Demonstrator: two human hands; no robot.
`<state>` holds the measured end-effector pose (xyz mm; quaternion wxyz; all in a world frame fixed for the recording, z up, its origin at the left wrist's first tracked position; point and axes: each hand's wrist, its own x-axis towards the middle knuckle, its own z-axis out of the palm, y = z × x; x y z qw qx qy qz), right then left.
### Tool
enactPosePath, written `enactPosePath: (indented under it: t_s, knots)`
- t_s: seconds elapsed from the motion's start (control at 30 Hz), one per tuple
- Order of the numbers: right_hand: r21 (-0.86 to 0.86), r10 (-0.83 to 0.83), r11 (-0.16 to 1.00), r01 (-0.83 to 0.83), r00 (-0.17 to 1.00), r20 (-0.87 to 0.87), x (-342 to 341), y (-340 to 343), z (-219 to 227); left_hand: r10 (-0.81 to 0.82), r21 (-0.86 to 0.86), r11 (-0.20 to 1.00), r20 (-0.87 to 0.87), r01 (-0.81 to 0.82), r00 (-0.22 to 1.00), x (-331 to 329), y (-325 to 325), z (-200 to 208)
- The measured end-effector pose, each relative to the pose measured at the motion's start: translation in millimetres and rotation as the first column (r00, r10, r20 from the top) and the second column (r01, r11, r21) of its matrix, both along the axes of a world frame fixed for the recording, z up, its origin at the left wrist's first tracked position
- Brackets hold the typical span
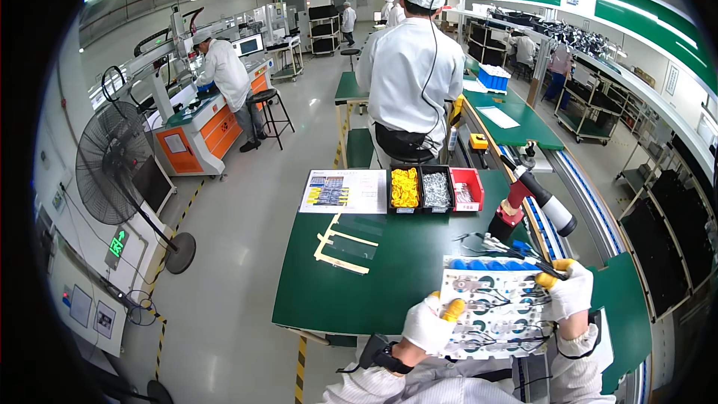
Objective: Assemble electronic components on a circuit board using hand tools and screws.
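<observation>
A flat white assembly [490, 314] with round green marks, black wires and a row of blue cylinders along its far edge is held up in front of my body, off the green table's near right corner. My left hand [431, 323], in a white glove with yellow fingertips, grips its left edge, thumb on the face. My right hand [570, 289], gloved alike, closes on its far right corner by a bundle of black cables [516, 249]. The fingers behind the assembly are hidden.
On the green table [314, 292] lie a printed sheet [343, 191] and tape strips [340, 262]. Bins hold yellow parts [404, 188], silver parts [436, 190] and clear pieces [464, 193]. A red stand [511, 206] bears a black-and-white tool [550, 206] beside the conveyor [591, 202]. A co-worker [415, 75] sits ahead.
</observation>
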<state>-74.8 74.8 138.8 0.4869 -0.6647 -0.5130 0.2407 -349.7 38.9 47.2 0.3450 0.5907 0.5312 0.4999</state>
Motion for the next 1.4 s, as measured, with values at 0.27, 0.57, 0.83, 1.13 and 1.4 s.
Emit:
enactPosePath:
  t_s: [0.27, 0.57, 0.83, 1.13, 1.4]
  knots:
    - [-0.096, 0.255, 0.961, -0.258, 0.966, -0.038, -73.3, 46.3, -31.0, 0.174, 0.019, 0.984, 0.087, -0.176, 0.981, -67.8, 7.2, -15.6]
    - [0.167, 0.486, 0.819, -0.548, 0.819, 0.306, -68.9, 125.8, -52.8, 0.154, -0.194, 0.976, 0.279, -0.102, 0.948, -82.4, 54.2, -35.9]
    - [0.024, 0.457, 0.885, -0.465, 0.859, -0.231, -84.5, 174.3, -93.1, 0.145, -0.360, 0.933, 0.358, -0.007, 0.922, -93.7, 93.6, -35.4]
    - [0.007, 0.414, 0.904, -0.428, 0.869, -0.273, -82.6, 135.1, -94.8, 0.325, -0.498, 0.867, 0.577, 0.007, 0.749, -100.3, 54.8, -49.5]
    - [0.076, 0.234, 0.968, -0.239, 0.970, 0.066, -72.3, 122.3, -71.9, 0.255, -0.464, 0.885, 0.532, 0.026, 0.807, -114.8, 58.8, -81.6]
